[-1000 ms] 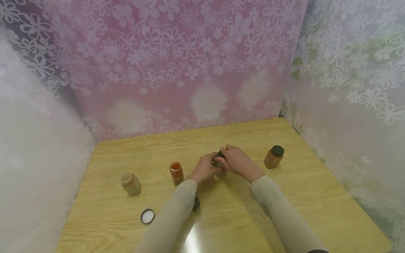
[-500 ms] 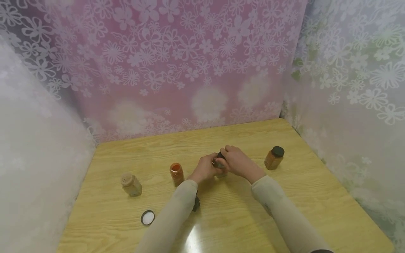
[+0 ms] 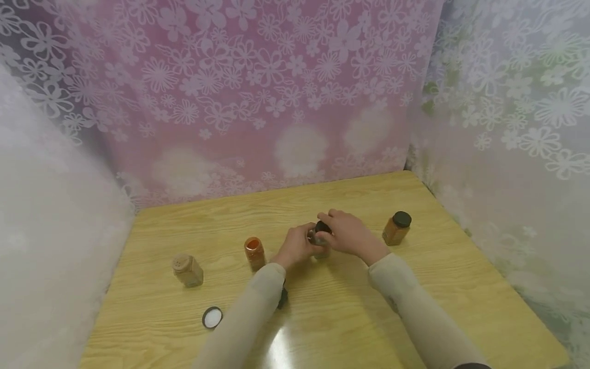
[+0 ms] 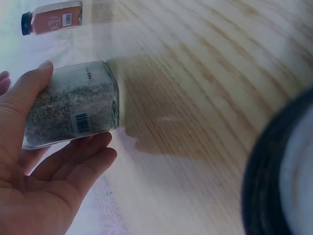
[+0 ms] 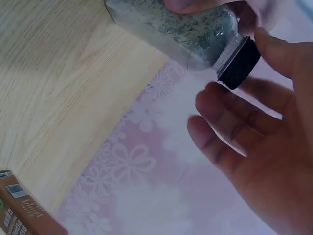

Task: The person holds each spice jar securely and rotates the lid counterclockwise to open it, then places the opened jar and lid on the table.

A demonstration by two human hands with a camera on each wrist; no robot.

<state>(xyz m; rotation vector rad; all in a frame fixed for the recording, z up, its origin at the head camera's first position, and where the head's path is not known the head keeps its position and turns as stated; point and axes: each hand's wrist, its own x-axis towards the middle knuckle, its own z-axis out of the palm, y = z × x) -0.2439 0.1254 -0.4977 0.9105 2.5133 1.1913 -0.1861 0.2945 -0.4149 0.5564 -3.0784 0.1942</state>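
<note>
A clear glass spice jar (image 4: 73, 103) with grey-green flakes and a barcode label stands on the table, gripped round its body by my left hand (image 3: 296, 247). On its neck sits a black screw lid (image 5: 239, 63). My right hand (image 3: 352, 233) holds this lid from above, the thumb at its side and the fingers loosely bent around the far side. In the head view the hands cover much of the jar.
Left of the hands are an uncapped orange-red spice jar (image 3: 255, 253), a beige shaker jar (image 3: 188, 270) and an upturned black lid (image 3: 212, 318) with white lining. A black-capped reddish-brown jar (image 3: 396, 228) stands right. A dark object (image 3: 282, 298) is partly under the left sleeve.
My right hand has turned slightly on the lid and its fingers have loosened, so more of the lid shows. My left hand keeps its grip on the jar.
</note>
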